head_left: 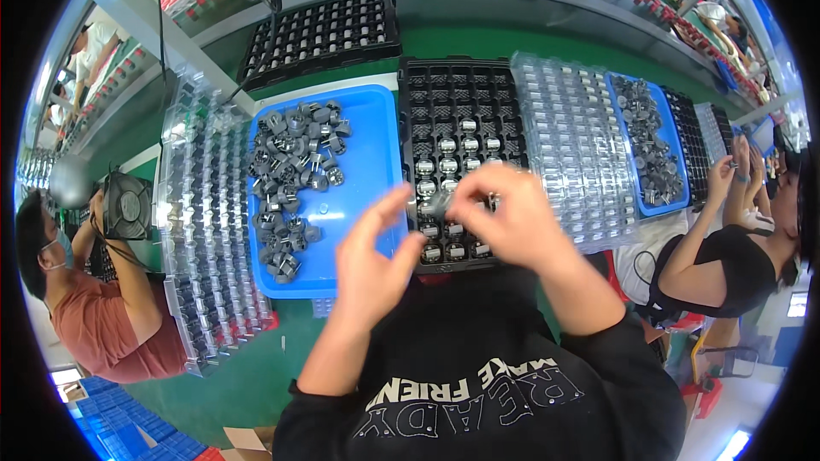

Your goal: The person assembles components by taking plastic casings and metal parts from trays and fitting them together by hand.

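- A co-worker in a reddish top (102,316) sat far to the left of the blue tray (367,132), beside a small black fan (128,203).
- A stack of clear blister trays (205,230) lay just left of the blue tray, probably kept within reach for filling.
- The blue tray held a loose heap of small grey parts (295,175) on its left half; its right half was bare, likely the side being drawn from.
- The left hand (371,260) hovered over the blue tray's lower right corner, fingers spread wide and empty, thumb up, seemingly ready to steady or take the piece.
- Just right of the blue tray, the right hand (504,218) pinched a small silvery part (440,203) between thumb and fingertips, held low over the black compartment tray (453,85), apparently so it could drop into a cell.
- That black tray's near rows carried seated silvery parts; its far rows stood open.
- Further right lay more clear trays (576,145), then a second blue tray of grey parts (645,141).
- Another co-worker in black (726,256) sat at the far right.
- Everything rested on a green bench (478,38), with a second black tray (320,34) behind the blue tray and a long factory line curving beyond.
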`<control>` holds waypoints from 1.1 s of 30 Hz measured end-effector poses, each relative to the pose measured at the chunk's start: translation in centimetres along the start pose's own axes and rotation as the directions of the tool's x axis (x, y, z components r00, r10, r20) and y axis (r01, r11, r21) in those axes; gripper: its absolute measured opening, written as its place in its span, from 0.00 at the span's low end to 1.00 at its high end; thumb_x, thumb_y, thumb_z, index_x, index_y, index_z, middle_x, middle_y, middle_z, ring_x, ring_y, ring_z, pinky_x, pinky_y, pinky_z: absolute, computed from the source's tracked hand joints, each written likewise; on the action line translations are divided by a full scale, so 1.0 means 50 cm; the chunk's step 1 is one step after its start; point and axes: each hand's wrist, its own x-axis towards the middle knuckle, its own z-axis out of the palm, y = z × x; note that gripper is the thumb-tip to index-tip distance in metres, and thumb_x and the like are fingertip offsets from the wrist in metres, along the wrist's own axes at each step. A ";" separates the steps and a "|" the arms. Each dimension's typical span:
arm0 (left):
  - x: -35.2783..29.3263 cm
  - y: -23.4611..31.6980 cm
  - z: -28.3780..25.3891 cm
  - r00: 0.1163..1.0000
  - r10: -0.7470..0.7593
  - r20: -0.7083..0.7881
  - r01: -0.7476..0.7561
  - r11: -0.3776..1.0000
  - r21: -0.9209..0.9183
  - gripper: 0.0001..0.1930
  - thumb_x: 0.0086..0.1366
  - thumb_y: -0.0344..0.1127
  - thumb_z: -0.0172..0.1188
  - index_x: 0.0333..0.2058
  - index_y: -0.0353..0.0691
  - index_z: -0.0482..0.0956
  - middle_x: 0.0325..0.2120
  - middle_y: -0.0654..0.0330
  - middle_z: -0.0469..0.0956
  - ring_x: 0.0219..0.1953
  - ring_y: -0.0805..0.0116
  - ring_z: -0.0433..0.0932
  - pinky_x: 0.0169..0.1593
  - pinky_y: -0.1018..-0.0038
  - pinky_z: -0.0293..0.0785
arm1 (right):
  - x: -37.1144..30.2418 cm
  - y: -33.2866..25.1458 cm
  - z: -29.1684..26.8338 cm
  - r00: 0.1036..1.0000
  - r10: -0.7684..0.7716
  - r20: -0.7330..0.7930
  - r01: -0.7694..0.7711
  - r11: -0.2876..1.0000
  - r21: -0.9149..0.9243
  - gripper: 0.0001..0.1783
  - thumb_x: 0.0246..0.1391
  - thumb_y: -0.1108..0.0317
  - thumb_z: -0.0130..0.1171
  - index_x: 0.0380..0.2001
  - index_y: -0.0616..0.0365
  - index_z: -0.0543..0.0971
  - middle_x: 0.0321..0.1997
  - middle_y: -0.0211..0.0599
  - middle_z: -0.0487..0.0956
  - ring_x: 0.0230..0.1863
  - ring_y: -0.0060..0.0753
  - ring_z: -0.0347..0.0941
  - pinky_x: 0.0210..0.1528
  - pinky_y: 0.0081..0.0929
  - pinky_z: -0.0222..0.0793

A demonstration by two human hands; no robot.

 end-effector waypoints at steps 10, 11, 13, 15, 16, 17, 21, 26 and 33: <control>0.129 -0.121 -0.118 1.000 -0.016 -0.016 0.021 0.465 0.885 0.26 0.57 0.31 0.72 0.56 0.44 0.77 0.44 0.52 0.83 0.49 0.50 0.81 0.52 0.55 0.74 | 0.070 0.199 -0.100 0.995 -0.064 0.077 0.100 0.553 -0.827 0.06 0.44 0.71 0.72 0.27 0.53 0.83 0.36 0.34 0.78 0.46 0.45 0.75 0.51 0.42 0.74; 0.130 -0.118 -0.111 0.999 0.035 -0.034 0.013 0.467 0.884 0.24 0.57 0.33 0.73 0.53 0.44 0.79 0.42 0.54 0.83 0.46 0.50 0.82 0.50 0.55 0.74 | 0.070 0.199 -0.097 0.992 -0.098 0.081 0.121 0.532 -0.838 0.07 0.43 0.71 0.72 0.27 0.54 0.83 0.35 0.33 0.77 0.46 0.44 0.74 0.51 0.42 0.73; 0.140 -0.110 -0.097 1.000 0.001 -0.025 0.022 0.446 0.895 0.23 0.56 0.35 0.74 0.51 0.44 0.80 0.41 0.54 0.83 0.45 0.50 0.82 0.49 0.55 0.74 | 0.076 0.198 -0.104 0.996 0.004 0.094 0.073 0.600 -0.797 0.06 0.46 0.72 0.70 0.31 0.54 0.86 0.39 0.35 0.81 0.49 0.44 0.75 0.54 0.40 0.73; 0.151 -0.105 -0.085 0.999 -0.030 -0.030 0.040 0.396 0.918 0.18 0.56 0.37 0.75 0.44 0.43 0.81 0.38 0.55 0.83 0.44 0.51 0.83 0.48 0.55 0.74 | 0.087 0.203 -0.138 0.998 0.061 0.012 -0.034 0.699 -0.715 0.06 0.48 0.70 0.70 0.32 0.55 0.87 0.41 0.40 0.83 0.49 0.49 0.77 0.55 0.41 0.75; 0.154 -0.105 -0.081 0.999 -0.028 -0.015 0.025 0.401 0.916 0.17 0.56 0.37 0.75 0.43 0.43 0.81 0.37 0.55 0.83 0.43 0.51 0.83 0.48 0.55 0.74 | 0.095 0.210 -0.161 0.996 0.055 -0.075 -0.092 0.721 -0.686 0.06 0.48 0.69 0.70 0.31 0.56 0.88 0.41 0.44 0.84 0.48 0.51 0.79 0.54 0.42 0.76; 0.156 -0.106 -0.080 1.000 -0.028 -0.003 0.014 0.402 0.915 0.16 0.56 0.37 0.75 0.42 0.44 0.80 0.37 0.55 0.83 0.43 0.51 0.83 0.48 0.55 0.74 | 0.105 0.221 -0.185 0.988 -0.013 -0.152 -0.089 0.759 -0.644 0.06 0.49 0.67 0.70 0.30 0.57 0.88 0.41 0.48 0.85 0.47 0.54 0.80 0.53 0.44 0.77; 0.139 -0.117 -0.084 0.999 0.028 -0.034 0.018 0.460 0.888 0.13 0.57 0.36 0.73 0.38 0.44 0.80 0.35 0.55 0.83 0.42 0.51 0.83 0.47 0.54 0.73 | 0.173 0.314 -0.290 0.807 0.320 -0.497 -0.562 0.676 -0.476 0.19 0.51 0.57 0.73 0.39 0.61 0.86 0.46 0.54 0.86 0.51 0.55 0.82 0.54 0.48 0.77; 0.105 -0.119 -0.097 0.986 0.060 -0.156 0.085 0.627 0.774 0.10 0.58 0.33 0.72 0.36 0.42 0.81 0.33 0.53 0.83 0.39 0.52 0.82 0.46 0.55 0.73 | 0.227 0.417 -0.349 0.813 0.372 -0.448 -0.580 0.587 -0.566 0.27 0.46 0.47 0.74 0.36 0.63 0.86 0.46 0.54 0.86 0.51 0.58 0.81 0.56 0.48 0.77; 0.075 -0.102 -0.095 0.932 0.096 -0.350 0.089 0.876 0.475 0.10 0.58 0.26 0.69 0.38 0.36 0.80 0.32 0.53 0.83 0.34 0.56 0.82 0.44 0.60 0.77 | 0.231 0.425 -0.359 0.762 0.369 -0.532 -0.622 0.645 -0.443 0.18 0.44 0.57 0.71 0.31 0.62 0.86 0.39 0.52 0.87 0.45 0.58 0.84 0.51 0.47 0.79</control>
